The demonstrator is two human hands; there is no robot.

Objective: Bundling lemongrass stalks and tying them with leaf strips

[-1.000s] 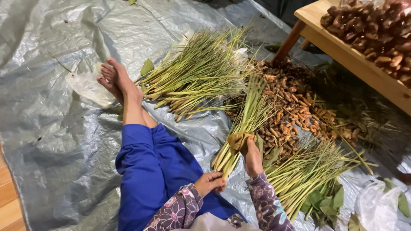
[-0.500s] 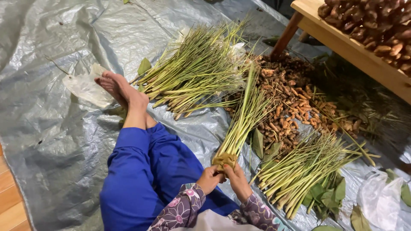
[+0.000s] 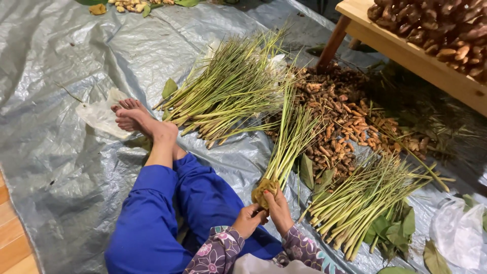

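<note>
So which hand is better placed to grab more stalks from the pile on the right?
Probably the right hand: it sits nearer that stalk pile, while the left hand grips the bundle base from the far side.

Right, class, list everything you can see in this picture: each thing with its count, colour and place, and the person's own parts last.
Held bundle of stalks: one, green with yellowish base, in front of the hands, fanning away.
Large pile of stalks: one, green, on the sheet beyond the feet.
Second pile of stalks: one, green, to the right of the hands.
Brown roots: a heap, too many to count, between the piles.
Wooden table: one, light brown, upper right, carrying more brown roots.
Plastic sheet: one, grey, covering the floor.
Clear bag: one, lower right.
Loose leaves: several, green, beside the second pile.
Legs: two, in blue trousers, bare feet.
Left hand, right hand: both gripping the bundle's base.
</note>
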